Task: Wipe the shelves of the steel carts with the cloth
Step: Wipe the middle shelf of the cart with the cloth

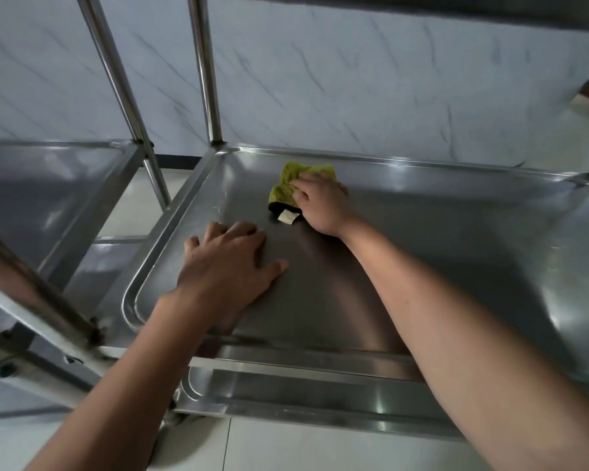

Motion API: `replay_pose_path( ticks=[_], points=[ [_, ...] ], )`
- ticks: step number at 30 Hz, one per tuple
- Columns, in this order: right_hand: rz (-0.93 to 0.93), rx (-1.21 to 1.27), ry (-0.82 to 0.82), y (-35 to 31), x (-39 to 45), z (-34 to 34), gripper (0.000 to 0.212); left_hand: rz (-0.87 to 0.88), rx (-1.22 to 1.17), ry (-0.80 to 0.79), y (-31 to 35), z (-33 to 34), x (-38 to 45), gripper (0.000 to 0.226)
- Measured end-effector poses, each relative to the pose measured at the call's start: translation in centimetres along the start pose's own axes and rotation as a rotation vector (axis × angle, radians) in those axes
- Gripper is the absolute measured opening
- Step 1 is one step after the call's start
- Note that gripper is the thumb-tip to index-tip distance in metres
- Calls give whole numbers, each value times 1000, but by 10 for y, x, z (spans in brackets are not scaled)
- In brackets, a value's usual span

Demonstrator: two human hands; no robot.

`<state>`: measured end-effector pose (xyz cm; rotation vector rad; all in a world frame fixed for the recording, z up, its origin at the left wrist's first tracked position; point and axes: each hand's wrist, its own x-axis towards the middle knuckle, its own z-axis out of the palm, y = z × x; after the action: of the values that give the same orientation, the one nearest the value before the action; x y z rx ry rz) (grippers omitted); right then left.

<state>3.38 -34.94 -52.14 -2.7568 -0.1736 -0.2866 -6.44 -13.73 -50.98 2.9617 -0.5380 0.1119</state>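
Head view: a person leans over a steel cart, both bare forearms reaching in from the near edge.
Shelf: the steel shelf (422, 232) fills the middle of the scene, a shallow tray with a raised rim and rounded corners.
Cloth: a yellow-green cloth (288, 185) with a dark edge and a small pale tag lies bunched on the shelf towards its far left part, close to the far rim.
Right hand: the right hand (322, 203) rests on top of the cloth, fingers bent over it and pressing it against the steel; whether they actually clutch the fabric cannot be told.
Left hand: the left hand (230, 263) lies palm-down and spread on the bare shelf, nearer and left of the cloth, holding nothing, thumb pointing right.
Second cart: a second steel cart shelf (48, 185) stands just to the left, its upright posts (116, 69) rising beside those of the first.
Backdrop: a pale marbled wall (371, 79) runs behind; light floor tiles (320, 450) show at the near edge.
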Motion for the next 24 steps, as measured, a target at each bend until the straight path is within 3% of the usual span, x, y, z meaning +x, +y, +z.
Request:
replay_pose_path(
  ticks=[10,14,20,24],
  points=[
    [56,17,-70,11,-126,-40,38,-54,-72,-61,9,-2,-10,66],
    [15,59,-56,11,-194,-67,36,-94,-49,-47,29,-6,-20,46],
    [26,-66,-24,23,-270,-94,36,38,-233,107,104,-10,-71,28],
    [67,-69,-10,42,-297,-112,36,150,-270,89,151,-6,-103,25]
  ],
)
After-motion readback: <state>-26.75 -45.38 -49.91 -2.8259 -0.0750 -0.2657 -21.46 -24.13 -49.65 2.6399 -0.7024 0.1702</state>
